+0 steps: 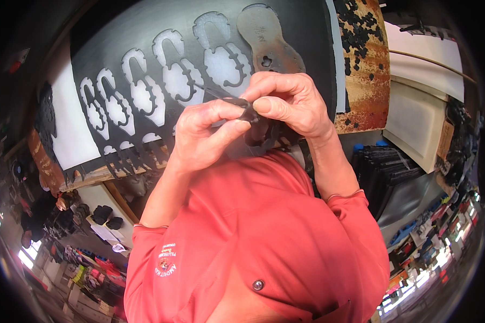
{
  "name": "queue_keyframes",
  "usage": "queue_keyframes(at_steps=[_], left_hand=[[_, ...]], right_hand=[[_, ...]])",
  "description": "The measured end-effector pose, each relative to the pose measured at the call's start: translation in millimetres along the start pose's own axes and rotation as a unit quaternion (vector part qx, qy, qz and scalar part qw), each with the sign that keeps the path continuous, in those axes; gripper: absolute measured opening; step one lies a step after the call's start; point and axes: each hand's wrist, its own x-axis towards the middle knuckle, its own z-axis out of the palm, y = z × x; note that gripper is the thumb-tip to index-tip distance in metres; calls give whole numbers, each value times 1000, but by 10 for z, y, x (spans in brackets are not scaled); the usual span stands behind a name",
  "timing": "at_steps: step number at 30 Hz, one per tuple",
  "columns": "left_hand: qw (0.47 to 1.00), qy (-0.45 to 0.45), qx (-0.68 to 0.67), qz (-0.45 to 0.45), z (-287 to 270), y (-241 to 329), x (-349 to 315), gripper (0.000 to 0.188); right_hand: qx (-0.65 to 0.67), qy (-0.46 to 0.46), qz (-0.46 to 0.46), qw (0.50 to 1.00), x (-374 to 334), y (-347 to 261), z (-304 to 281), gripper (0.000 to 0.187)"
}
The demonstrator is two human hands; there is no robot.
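Observation:
Between both hands, close in front of my chest, is a thin black cut piece (249, 113) of flexible-looking sheet. My left hand (202, 129) pinches it from the left with thumb and forefinger. From the other side my right hand (292, 105) grips it, thumb on top and fingers curled. Below them lies a large black sheet (167, 21) with a row of shoe-upper-shaped cut-outs showing a pale surface. A grey-brown, sole-shaped cutting die (261, 35) rests on the sheet just beyond my right hand. My fingers hide part of the held piece.
A rusty metal plate (380, 102) strewn with black scraps borders the sheet on the right. Beyond it stands a cream-coloured box-like panel (415, 116). Stacked black sheets (385, 172) sit lower right. Black strips (129, 161) hang along the near edge at left.

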Motion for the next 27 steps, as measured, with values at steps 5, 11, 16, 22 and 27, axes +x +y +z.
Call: queue_keyframes(at_steps=[5, 11, 16, 22, 27], left_hand=[[998, -55, 29, 7, -45, 15, 5, 15], [974, -141, 171, -47, -209, 53, -87, 5], [977, -171, 88, -87, -201, 24, 49, 6], [981, -94, 89, -144, -42, -48, 81, 16], [979, 30, 88, -179, 218, -15, 246, 17]], right_hand=[[-69, -11, -20, 997, -82, -45, -74, 16], [-196, -91, 4, 976, -131, -205, -158, 19], [12, -116, 148, 982, -72, -26, -176, 49], [-67, 6, 72, 995, -107, 120, -251, 52], [-189, 197, -126, 954, -278, 66, -106, 43]])
